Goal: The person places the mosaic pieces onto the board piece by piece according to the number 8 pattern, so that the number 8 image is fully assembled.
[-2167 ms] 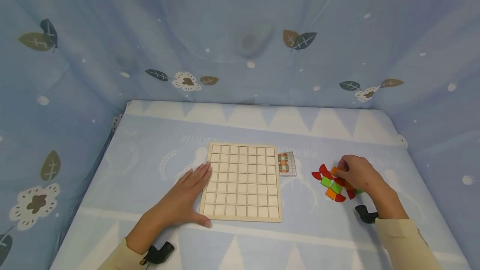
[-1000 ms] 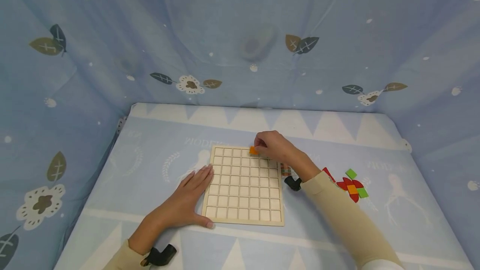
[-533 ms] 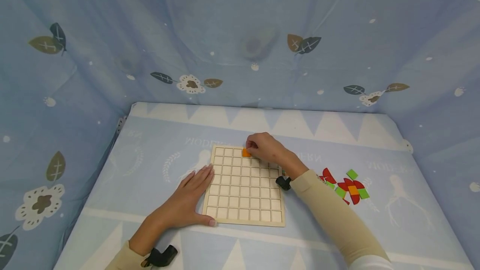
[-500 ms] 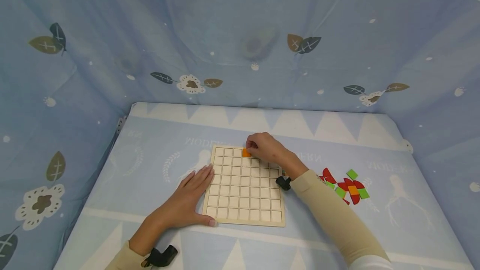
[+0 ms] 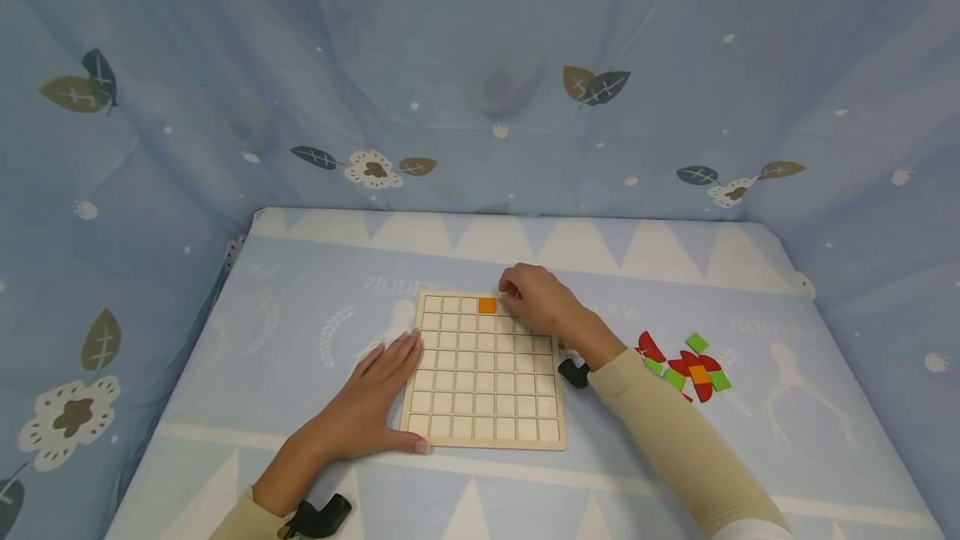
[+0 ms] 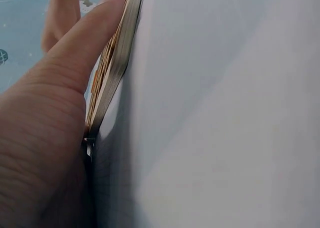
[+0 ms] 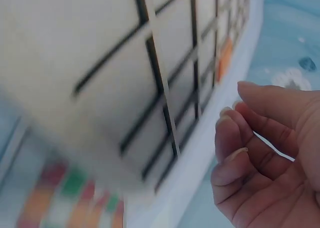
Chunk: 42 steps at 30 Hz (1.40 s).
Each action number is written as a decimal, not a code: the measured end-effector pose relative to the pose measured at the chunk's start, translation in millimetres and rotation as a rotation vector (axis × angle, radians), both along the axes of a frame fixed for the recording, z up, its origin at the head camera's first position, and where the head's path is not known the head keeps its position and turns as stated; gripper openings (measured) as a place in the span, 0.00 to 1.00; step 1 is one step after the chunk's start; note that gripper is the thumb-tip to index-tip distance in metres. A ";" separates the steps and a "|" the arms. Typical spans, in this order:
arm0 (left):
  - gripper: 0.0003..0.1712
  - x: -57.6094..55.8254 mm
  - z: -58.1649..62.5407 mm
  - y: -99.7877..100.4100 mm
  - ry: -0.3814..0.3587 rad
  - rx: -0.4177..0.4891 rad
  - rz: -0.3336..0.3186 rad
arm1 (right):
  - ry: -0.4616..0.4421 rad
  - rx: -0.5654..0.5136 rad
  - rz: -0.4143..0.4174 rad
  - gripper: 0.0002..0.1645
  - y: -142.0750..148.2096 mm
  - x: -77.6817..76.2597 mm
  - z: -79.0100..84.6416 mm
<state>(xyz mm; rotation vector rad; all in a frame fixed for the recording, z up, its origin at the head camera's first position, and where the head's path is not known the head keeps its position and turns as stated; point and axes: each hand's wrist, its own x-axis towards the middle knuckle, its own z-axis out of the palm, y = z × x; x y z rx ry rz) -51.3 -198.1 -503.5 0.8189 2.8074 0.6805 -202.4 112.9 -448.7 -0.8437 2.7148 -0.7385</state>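
A pale wooden grid board [image 5: 474,382] lies mid-table. One orange square tile [image 5: 487,306] sits in a cell of its far row. Beside that tile, over the board's far edge, is my right hand [image 5: 536,298]. In the right wrist view its fingers [image 7: 232,138] bend loosely, the thumb is apart from them, and nothing is between them. My left hand [image 5: 367,407] rests along the board's left side, fingers straight and thumb at the near left corner. The left wrist view shows the thumb touching the board's edge [image 6: 116,63].
Red, green and orange pieces [image 5: 698,374] lie loosely grouped at the right, partly hidden by the right sleeve. A colour pattern card [image 7: 75,193] lies beside the board's right side, mostly covered by my right arm in the head view.
My right hand brought the orange tile from the loose pieces to the board's far row. It has let go and moved slightly right. My left hand stays put.
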 end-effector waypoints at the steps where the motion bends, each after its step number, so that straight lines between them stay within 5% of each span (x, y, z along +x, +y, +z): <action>1: 0.80 0.0 0.0 -0.1 -0.002 -0.001 0.002 | -0.003 -0.007 -0.012 0.11 6.2 0.9 2.0; 7: 0.80 0.8 -1.4 -1.8 -0.001 -0.022 0.012 | 0.018 -0.015 -0.098 0.11 54.3 9.1 20.3; 13: 0.80 3.4 -0.3 -3.6 0.000 -0.015 0.004 | 0.028 0.079 -0.282 0.08 105.0 22.8 27.1; 24: 0.84 4.6 2.0 -3.2 -0.023 0.001 -0.003 | -0.262 0.288 -0.477 0.19 158.5 42.9 11.9; 42: 0.84 0.0 1.5 -0.4 -0.025 0.003 -0.007 | -0.336 0.316 -0.471 0.14 166.0 52.1 17.2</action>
